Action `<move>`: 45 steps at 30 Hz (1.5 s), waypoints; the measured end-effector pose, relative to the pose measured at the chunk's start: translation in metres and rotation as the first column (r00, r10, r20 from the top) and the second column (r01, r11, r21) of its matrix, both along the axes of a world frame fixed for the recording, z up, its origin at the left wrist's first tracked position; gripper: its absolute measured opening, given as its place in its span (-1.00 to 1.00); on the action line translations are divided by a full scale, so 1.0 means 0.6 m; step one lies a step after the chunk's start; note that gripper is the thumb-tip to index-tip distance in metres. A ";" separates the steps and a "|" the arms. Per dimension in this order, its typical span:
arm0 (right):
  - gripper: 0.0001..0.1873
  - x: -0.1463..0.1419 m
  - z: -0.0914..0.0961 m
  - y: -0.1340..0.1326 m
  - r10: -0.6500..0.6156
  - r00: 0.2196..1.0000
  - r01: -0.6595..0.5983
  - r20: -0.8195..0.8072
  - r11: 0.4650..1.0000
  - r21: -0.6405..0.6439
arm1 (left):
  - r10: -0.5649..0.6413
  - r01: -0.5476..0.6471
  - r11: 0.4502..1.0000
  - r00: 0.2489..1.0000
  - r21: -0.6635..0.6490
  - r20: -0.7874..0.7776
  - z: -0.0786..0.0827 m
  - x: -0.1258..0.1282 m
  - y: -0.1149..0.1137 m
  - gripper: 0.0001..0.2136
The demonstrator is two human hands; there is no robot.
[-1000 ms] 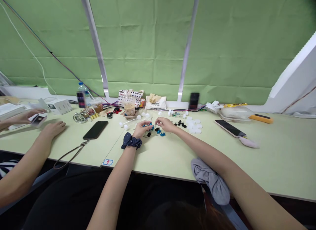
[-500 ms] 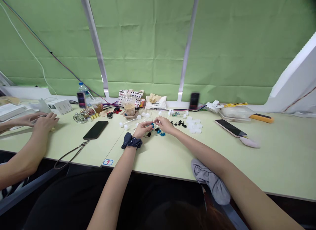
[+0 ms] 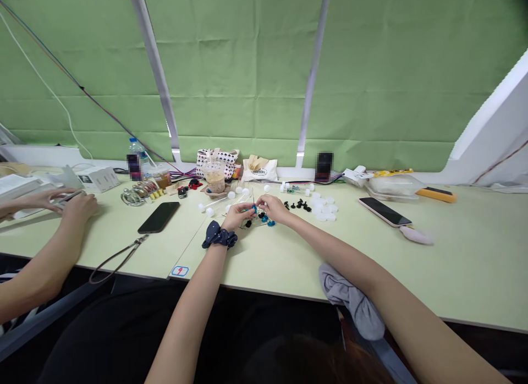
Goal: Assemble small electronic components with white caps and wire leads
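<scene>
My left hand (image 3: 236,215), with a dark dotted scrunchie (image 3: 219,235) at its wrist, pinches a small blue piece (image 3: 254,209) that has a thin upright stem. My right hand (image 3: 273,208) meets it from the other side, fingertips closed at the same piece; what exactly they grip is too small to tell. Beneath the hands lie more blue pieces (image 3: 270,222) and a few dark ones with thin stems. Several black stemmed parts (image 3: 303,206) and a cluster of white round caps (image 3: 324,209) sit to the right. Clear tubes with white ends (image 3: 218,202) lie to the left.
Left of me a co-worker's hands (image 3: 74,205) hold a flat item. A black phone (image 3: 159,218) with a strap, a drink cup (image 3: 215,181) and a patterned bag (image 3: 206,159) are nearby. Another phone (image 3: 384,212) and an orange-handled tool (image 3: 437,195) lie right.
My hands stay together at the blue piece with only slight finger movement. The co-worker's flat item is now tilted up more into view. The whole view has shifted slightly.
</scene>
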State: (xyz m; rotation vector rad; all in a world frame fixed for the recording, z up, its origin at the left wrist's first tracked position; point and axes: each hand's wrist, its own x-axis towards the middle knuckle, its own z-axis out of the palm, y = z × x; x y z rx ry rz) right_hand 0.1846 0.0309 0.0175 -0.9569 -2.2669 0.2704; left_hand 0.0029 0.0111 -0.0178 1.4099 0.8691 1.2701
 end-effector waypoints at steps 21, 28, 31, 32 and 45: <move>-0.92 0.008 -0.013 -0.012 -0.064 0.996 0.059 0.064 0.994 0.088 | 0.038 -0.038 0.999 0.999 0.014 -0.031 0.007 0.007 -0.008 -0.53; -0.93 0.009 -0.012 -0.012 -0.071 0.995 0.063 0.074 0.993 0.098 | 0.007 -0.007 1.000 1.000 -0.001 -0.020 0.007 0.008 -0.009 -0.52; -0.93 0.010 -0.010 -0.013 -0.071 0.994 0.061 0.084 0.991 0.116 | -0.001 0.001 1.000 1.000 -0.006 -0.017 0.007 0.008 -0.010 -0.53; -0.92 0.010 -0.010 -0.014 -0.070 0.994 0.060 0.084 0.991 0.121 | 0.001 -0.001 1.000 1.000 -0.002 -0.019 0.008 0.008 -0.010 -0.53; -0.88 0.008 -0.005 -0.024 -0.143 0.978 0.125 0.153 0.985 0.123 | 0.008 -0.007 1.000 0.999 0.017 -0.039 0.009 0.008 -0.011 -0.55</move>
